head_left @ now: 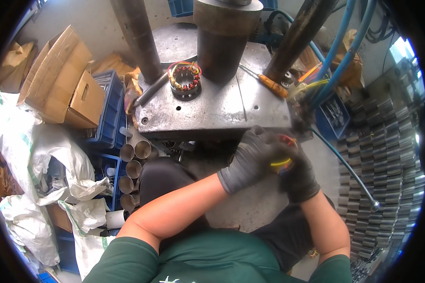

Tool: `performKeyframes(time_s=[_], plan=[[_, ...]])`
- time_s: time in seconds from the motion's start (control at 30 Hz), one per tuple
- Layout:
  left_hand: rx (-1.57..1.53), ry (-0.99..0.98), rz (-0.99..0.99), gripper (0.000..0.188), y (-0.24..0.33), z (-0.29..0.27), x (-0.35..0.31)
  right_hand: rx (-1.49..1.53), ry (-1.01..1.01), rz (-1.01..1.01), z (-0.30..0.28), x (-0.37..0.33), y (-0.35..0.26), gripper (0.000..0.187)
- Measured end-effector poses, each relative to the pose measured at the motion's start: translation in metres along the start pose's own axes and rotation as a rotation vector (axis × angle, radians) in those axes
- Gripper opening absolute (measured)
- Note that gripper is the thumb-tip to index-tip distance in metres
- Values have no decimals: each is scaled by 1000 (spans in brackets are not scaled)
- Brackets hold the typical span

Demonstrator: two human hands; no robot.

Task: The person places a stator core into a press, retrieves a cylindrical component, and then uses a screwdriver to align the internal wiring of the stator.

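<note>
My left hand and my right hand, both in dark grey gloves, are closed around a wound stator in front of the press bed. Its red windings and a yellow lead show between the gloves; the fingers hide the rest. Another stator, with red and yellow wires looped over its top, sits upright on the metal press bed, apart from both hands. Toward the right of the bed lies a screwdriver with an orange-brown handle. A thin metal rod rests beside it.
The thick press ram stands between two steel columns. Stacked metal cylinders line the right side, near a hanging blue hose. Metal sleeves, blue crates, cardboard boxes and white sacks crowd the left.
</note>
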State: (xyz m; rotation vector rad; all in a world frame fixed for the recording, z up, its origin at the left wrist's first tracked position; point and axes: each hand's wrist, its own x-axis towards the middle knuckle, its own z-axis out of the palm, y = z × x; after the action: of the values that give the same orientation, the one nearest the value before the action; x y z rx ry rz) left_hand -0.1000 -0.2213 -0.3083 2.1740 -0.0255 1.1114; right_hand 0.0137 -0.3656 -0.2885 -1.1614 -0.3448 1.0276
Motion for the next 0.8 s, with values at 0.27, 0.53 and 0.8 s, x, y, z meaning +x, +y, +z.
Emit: performKeyframes(time_s=[0.27, 0.53, 0.8], plan=[[-332, -102, -567, 45, 13, -14, 13, -38, -47, 40, 4, -4, -7, 83], [-134, -243, -611, 50, 10, -11, 14, -77, -59, 61, 15, -8, -2, 85], [-144, -244, -594, 61, 0, -1, 11, -114, -41, -86, 2, 4, 14, 68]])
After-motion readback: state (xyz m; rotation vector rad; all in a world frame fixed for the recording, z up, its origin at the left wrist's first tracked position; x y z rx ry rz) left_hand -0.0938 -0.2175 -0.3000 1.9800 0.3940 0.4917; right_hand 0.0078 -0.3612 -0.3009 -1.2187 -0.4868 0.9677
